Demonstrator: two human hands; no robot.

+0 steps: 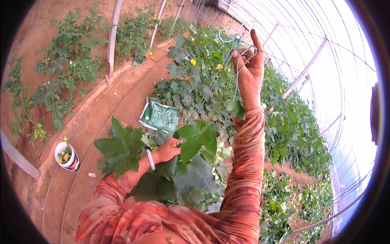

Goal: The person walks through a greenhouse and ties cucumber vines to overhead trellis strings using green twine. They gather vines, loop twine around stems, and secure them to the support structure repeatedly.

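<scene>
My right hand [250, 68] is raised high among loops of light green twine [237, 38] by a thin overhead wire. Its thumb and bent fingers pinch the twine, and the index finger points up. Strands of the twine run down towards the vine [217, 109]. My left hand [168, 150], with a pale bangle [150, 159] at the wrist, is lower, closed around a stem among the large leaves. A broad green leaf [198, 138] partly hides its fingertips. Another large leaf [122, 146] lies over my left forearm.
A green and white woven sack [161, 116] lies on the soil beyond my left hand. A white bucket [67, 156] holding yellow flowers and green fruit stands at left, by two narrow rails [80, 161]. Leafy vines fill the right; posts [113, 39] and tomato-like plants [68, 64] line the left.
</scene>
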